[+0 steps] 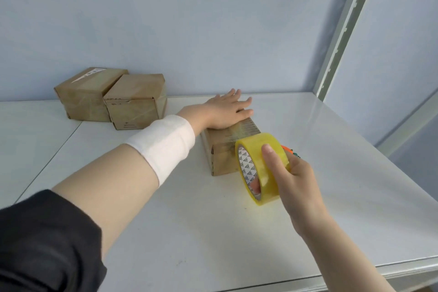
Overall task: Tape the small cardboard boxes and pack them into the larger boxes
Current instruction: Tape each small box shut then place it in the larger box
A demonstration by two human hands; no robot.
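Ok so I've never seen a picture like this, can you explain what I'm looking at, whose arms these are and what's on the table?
There is no machine here: one camera worn on a person's head looks down at their own arms. The left hand lies flat on a small cardboard box, which stands on the white table. The right hand grips a yellow tape roll at the box's near end; shiny tape runs along its top. At the back left, two more boxes sit touching by the wall. Behind the roll something orange peeks out; I cannot tell what it is.
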